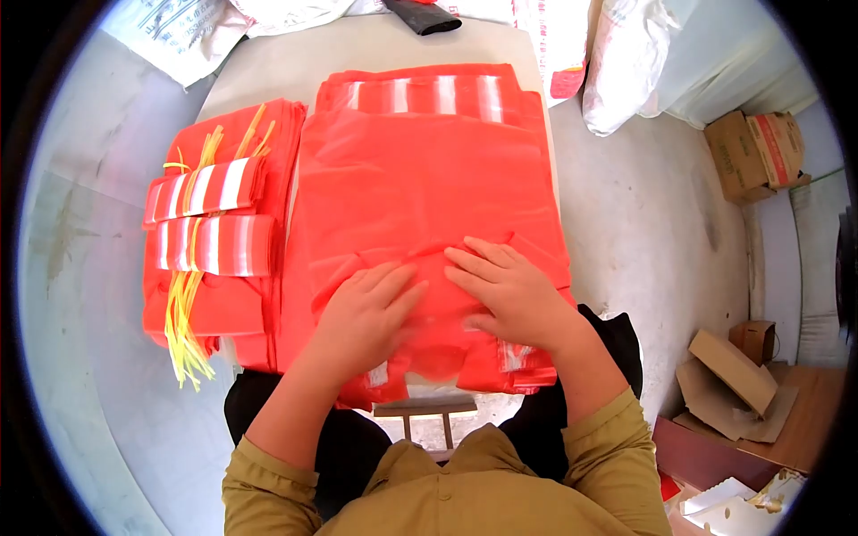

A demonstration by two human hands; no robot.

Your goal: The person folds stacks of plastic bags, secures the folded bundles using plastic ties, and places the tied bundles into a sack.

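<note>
A stack of red plastic bags (429, 179) lies before me, with white-striped edges at its far end and handle-like flaps hanging at the near edge. My left hand (371, 308) rests on the near part of the top bag, fingers stretched out and a little blurred. Beside it, my right hand (508, 290) lies flat on the same bag with its fingers spread. The plastic is wrinkled around the fingertips of both hands. To the left sits another red stack with folded striped bundles (214, 246) and yellow ties (185, 326) on top.
The bags lie on a pale table (286, 58). White sacks (183, 36) and a black object (424, 16) are at the far side. Cardboard boxes (746, 156) stand on the right, and an opened carton (737, 380) lies nearer. A stool (424, 413) shows below the table edge.
</note>
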